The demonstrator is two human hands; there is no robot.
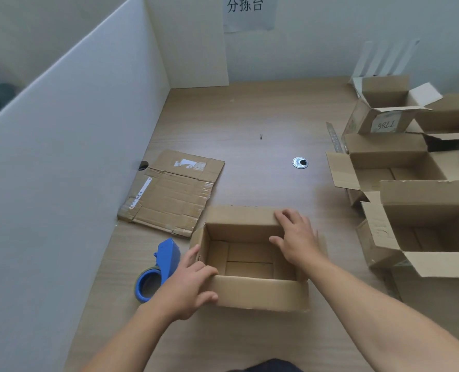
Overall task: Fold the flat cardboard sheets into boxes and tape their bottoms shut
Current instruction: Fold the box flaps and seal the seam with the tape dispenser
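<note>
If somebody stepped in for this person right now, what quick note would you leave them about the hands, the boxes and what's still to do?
Left hand grips the near left corner of the open box. Right hand lies on its far right corner, fingers fairly straight.
The box stands mouth up on the table with its bottom flaps folded in. Tape underneath cannot be seen.
Tape dispenser lies just left of the box, in neither hand.
Done: several made-up boxes stand at the right.
Left: check this box's bottom, then fold and tape the flat cardboard sheet at the far left.
</note>
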